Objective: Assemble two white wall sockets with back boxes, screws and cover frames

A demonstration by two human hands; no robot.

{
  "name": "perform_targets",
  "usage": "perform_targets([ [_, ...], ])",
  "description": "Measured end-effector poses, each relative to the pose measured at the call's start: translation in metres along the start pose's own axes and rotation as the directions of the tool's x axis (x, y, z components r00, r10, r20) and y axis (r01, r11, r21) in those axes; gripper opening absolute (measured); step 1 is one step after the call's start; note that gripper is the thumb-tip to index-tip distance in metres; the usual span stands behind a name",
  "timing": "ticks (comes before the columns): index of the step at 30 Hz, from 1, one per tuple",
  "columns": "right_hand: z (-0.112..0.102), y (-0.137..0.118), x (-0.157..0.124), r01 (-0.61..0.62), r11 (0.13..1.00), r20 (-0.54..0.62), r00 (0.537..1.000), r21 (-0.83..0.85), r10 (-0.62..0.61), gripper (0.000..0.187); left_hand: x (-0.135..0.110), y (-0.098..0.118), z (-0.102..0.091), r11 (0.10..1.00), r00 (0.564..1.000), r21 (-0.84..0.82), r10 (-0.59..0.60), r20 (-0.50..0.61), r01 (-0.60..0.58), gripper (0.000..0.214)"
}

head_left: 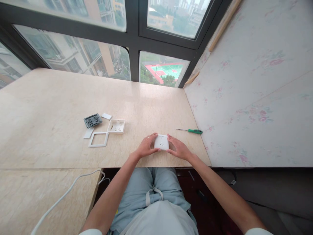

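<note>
A white socket [161, 142] sits at the near side of the pale worktop [151, 104], straight in front of the person, its face turned up. It is a neat, almost square block with a smooth, clean front. Small dark slots mark the face, two side by side above and three grouped below, and a thin line runs along its top edge.

The left hand [147, 145] holds the socket from nine o'clock, its fingers at the upper corner and its thumb at the lower one. The right hand [179, 148] mirrors it from three o'clock, a fingertip at the upper corner and the thumb near the bottom. Both hands are half open, curved like brackets, pinching the socket between them. Whether its underside rests on the worktop or is slightly raised, I cannot tell.

Seen from the socket, a green-handled screwdriver [194, 131] lies at two o'clock, its shaft pointing left. An open white box [116, 126] stands at ten o'clock, just beside a white frame [97, 145] at nine. Farther out, between nine and ten, lies a dark grey panel [93, 120] with two small white plates [106, 116] near it.
</note>
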State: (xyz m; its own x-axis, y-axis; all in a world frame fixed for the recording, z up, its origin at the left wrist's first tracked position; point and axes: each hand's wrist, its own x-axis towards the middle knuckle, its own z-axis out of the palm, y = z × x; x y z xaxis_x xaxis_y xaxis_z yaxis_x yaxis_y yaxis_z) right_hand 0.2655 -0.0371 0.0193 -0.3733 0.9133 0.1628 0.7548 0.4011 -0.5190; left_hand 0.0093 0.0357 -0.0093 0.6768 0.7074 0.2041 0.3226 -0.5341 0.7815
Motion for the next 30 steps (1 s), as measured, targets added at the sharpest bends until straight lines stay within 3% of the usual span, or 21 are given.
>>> perform_targets([
  [15, 0.005, -0.009, -0.003, -0.120, 0.993, 0.049, 0.992, 0.000, 0.120, 0.068, 0.004, -0.010, 0.007, 0.993, 0.999, -0.120, -0.003, -0.050, -0.003, 0.088],
  [21, 0.000, -0.013, 0.004, -0.236, 0.971, 0.074, 0.969, -0.031, 0.237, 0.071, 0.005, -0.009, 0.005, 0.993, 0.998, -0.101, -0.064, 0.006, 0.064, 0.092],
  [30, 0.005, -0.017, 0.005, -0.295, 0.955, 0.068, 0.953, -0.016, 0.295, 0.076, 0.006, -0.006, 0.005, 0.983, 0.990, -0.121, -0.137, 0.014, 0.138, 0.096],
])
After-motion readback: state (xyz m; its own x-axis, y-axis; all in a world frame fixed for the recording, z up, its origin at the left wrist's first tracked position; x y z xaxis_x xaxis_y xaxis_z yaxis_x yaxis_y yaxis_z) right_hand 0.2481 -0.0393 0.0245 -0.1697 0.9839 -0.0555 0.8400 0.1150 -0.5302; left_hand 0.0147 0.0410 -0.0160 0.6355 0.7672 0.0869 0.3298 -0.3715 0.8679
